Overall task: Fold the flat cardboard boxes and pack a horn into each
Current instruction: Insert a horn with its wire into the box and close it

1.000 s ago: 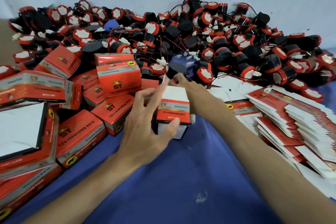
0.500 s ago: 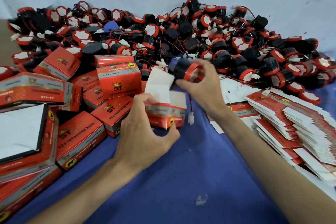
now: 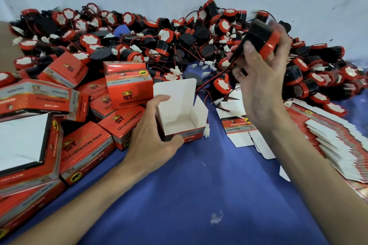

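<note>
The right hand (image 3: 260, 89) has lifted the horn (image 3: 258, 38) up and away from the box (image 3: 179, 117), which now stands upright with its lid flap thrown back. The right fingers curl round the horn's black body and red rim, and its wire (image 3: 219, 75) trails down below them. The left hand (image 3: 153, 141) grips the box, thumb on the near wall, fingers over the left edge. Best to gather the wire first (a loose plug could snag the flap), then lower the horn straight in while the left fingers keep the walls square.
</note>
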The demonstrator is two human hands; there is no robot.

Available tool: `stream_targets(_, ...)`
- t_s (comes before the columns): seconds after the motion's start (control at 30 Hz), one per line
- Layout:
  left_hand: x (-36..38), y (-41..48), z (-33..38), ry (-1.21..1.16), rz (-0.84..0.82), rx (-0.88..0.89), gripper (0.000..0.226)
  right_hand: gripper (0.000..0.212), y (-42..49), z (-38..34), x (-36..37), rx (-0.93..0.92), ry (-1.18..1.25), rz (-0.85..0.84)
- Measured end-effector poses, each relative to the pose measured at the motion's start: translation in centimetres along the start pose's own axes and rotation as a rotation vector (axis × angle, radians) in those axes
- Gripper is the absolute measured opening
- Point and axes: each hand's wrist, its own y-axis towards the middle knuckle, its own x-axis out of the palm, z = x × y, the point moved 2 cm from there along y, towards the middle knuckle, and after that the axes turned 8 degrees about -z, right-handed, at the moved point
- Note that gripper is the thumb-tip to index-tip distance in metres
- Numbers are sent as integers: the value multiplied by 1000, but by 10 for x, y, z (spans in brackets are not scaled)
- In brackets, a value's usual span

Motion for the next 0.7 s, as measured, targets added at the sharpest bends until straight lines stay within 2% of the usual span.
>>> stream_targets(0.1, 0, 1, 0, -6, -24, 7, 70, 64, 1, -10, 8, 20, 191, -141)
stream_targets(0.2, 0, 3, -3, -28, -64, 0, 66, 67, 1, -27, 10, 6, 135, -301)
stream_targets(0.33, -1, 2, -4, -87, -61, 27, 55, 64, -9, -35, 21, -49, -291, -643)
stream_targets(0.43, -2, 3, -1, -153, -72, 52, 43, 55, -24, -15, 36, -108, -760, -799)
stream_targets(0.5, -2, 4, 0, -194, -100, 54, 47, 56, -29, 2, 39, -89, -1065, -869)
stream_targets(0.6, -3, 5, 0, -137, -97, 96, 58, 62, -31, 15, 32, -70, -1409, -902)
stream_targets(0.7, -3, 6, -2, -108, -87, 107, 60, 73, -33, 22, 25, -120, -1547, -904)
